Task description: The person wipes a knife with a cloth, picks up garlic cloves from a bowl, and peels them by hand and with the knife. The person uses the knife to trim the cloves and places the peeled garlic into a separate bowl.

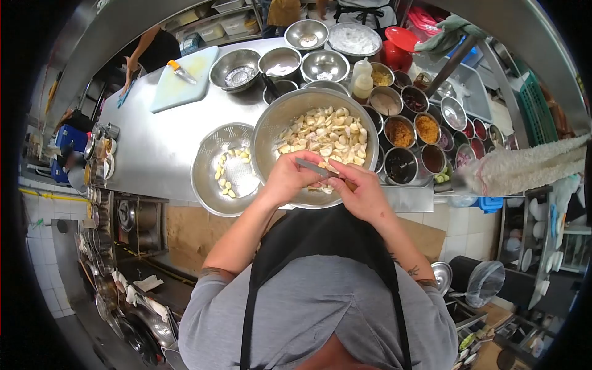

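Both hands are over the near part of a large steel bowl point(266, 123) heaped with pale garlic cloves point(330, 132). My right hand point(357, 190) is closed round the handle of a small knife point(316, 167), whose blade points left toward my other hand. My left hand point(295, 179) is closed in a pinch beside the blade; what its fingers hold is too small to make out. To the left, touching the large bowl, stands a perforated steel colander point(206, 176) with several peeled cloves point(224, 176) along its inner left side.
A white cutting board point(179, 92) with an orange-handled knife point(182, 73) lies at the back left. Steel bowls point(237, 68) line the back. Sauce and seasoning pots point(401, 165) crowd the right, beside squeeze bottles point(362, 83). A person's hand point(132, 65) shows at the back left.
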`<move>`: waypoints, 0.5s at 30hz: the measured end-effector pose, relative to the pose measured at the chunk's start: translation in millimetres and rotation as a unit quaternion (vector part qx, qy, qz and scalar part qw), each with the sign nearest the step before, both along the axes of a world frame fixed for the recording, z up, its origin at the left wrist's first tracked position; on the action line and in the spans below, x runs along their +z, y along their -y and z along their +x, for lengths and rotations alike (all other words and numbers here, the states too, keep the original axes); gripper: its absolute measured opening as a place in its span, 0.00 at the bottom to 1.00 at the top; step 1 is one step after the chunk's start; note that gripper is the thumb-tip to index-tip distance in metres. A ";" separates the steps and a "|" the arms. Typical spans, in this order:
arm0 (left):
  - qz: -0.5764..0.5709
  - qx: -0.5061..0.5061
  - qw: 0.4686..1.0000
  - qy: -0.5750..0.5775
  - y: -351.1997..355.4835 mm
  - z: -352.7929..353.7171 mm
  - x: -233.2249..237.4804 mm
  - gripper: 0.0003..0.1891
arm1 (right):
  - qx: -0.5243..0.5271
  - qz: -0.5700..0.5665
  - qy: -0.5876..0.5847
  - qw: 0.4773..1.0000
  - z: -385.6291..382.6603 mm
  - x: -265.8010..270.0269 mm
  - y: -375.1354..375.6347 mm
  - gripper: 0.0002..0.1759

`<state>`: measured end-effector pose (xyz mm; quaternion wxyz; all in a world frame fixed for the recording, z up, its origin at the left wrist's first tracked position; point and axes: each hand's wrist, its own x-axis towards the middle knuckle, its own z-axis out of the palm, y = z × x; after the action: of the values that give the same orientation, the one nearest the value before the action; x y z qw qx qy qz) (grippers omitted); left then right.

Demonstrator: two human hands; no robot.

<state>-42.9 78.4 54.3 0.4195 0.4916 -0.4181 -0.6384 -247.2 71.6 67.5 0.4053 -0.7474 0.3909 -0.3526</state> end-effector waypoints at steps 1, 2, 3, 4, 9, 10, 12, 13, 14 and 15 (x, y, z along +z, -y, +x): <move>0.001 0.000 1.000 -0.005 -1.9 -0.3 1.5 0.13 | 0.006 0.005 -0.011 1.000 0.2 1.5 0.8 0.19; 0.002 -0.001 1.000 -0.010 -3.6 -0.7 3.8 0.12 | 0.012 0.010 -0.022 1.000 0.7 2.3 1.6 0.20; 0.003 -0.002 1.000 -0.015 -5.1 -0.9 5.8 0.12 | 0.018 0.012 -0.022 1.000 1.3 2.3 2.1 0.20; 0.001 -0.007 1.000 -0.012 -5.1 -0.8 7.3 0.11 | 0.024 0.014 -0.022 0.999 1.5 2.6 3.4 0.20; -0.002 -0.030 0.999 0.011 -4.8 1.8 14.4 0.10 | 0.063 0.038 -0.005 0.997 2.9 1.6 8.0 0.20; 0.005 -0.024 1.000 0.007 -5.8 1.3 15.8 0.10 | 0.070 0.041 0.010 0.997 2.6 -4.2 9.0 0.20; 0.018 -0.011 1.000 -0.002 -8.8 0.5 17.9 0.10 | 0.085 0.049 0.031 0.995 2.2 -7.0 10.2 0.20; 0.016 -0.013 1.000 0.003 -9.7 1.4 18.2 0.10 | 0.092 0.054 0.037 0.994 2.4 -6.1 10.6 0.20; 0.014 -0.014 1.000 0.009 -10.7 2.9 18.4 0.10 | 0.100 0.059 0.043 0.992 2.8 -5.5 10.6 0.20; 0.013 -0.016 1.000 0.014 -11.9 3.8 18.7 0.09 | 0.101 0.058 0.041 0.992 3.1 -5.1 10.4 0.20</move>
<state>-39.0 90.2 73.0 0.3971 0.4995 -0.4234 -0.6431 -244.1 61.2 62.4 0.4969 -0.7435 0.3159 -0.3171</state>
